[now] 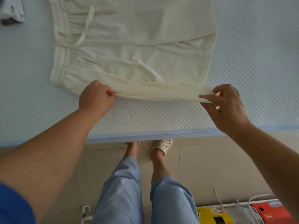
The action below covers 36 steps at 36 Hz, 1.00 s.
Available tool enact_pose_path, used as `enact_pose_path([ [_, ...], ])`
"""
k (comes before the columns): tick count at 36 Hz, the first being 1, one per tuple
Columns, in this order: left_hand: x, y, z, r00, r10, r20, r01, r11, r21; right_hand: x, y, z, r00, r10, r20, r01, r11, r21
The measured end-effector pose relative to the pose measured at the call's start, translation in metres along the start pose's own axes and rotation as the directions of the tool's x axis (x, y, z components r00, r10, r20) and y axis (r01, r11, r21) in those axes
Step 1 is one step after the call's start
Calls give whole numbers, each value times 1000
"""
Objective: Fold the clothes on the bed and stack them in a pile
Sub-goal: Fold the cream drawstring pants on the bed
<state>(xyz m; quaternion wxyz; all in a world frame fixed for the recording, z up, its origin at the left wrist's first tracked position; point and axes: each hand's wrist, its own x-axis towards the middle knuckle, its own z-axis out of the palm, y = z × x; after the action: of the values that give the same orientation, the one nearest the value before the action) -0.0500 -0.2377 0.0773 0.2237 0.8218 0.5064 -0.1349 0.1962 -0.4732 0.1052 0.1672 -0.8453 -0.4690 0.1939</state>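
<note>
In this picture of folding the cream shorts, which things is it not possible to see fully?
- Cream shorts: the far part is cut off by the top edge of the head view.
- Clothes at top left: cut by the frame edge; type unclear.
- Left hand fingertips: curled into the fabric, hidden.
- Boxes on the floor: labels too small.

Below the grip, past the bed's near edge, the tiled floor (pixel 200 160) shows two feet: one wears a cream perforated slipper (pixel 161 145), the other a slipper mostly hidden under the bed. Light blue trousers (pixel 119 194) cover the legs. Further down to the right sit a yellow box (pixel 213 214) and an orange box (pixel 270 211), with white cables (pixel 222 202) running over them.
</note>
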Motion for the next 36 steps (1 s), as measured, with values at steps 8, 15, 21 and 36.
enact_pose_path([
  [8, 17, -4, -11, 992, 127, -14, -128, 990, -52, 21, -3, -10, 967, -163, -198, 144, 984, -107],
  [15, 44, -17, -31, 988, 87, 126, -65, 983, -173, 65, -10, -31, 995, -70, -69, 59, 987, -149],
  [21, 70, -39, -57, 957, 123, 262, -84, 984, -154, 114, -16, -43, 987, 155, -36, -155, 988, 23],
  [36, 191, -28, -145, 971, 129, -203, -165, 971, -173, 294, -35, -71, 926, 361, -113, -363, 932, 1],
])
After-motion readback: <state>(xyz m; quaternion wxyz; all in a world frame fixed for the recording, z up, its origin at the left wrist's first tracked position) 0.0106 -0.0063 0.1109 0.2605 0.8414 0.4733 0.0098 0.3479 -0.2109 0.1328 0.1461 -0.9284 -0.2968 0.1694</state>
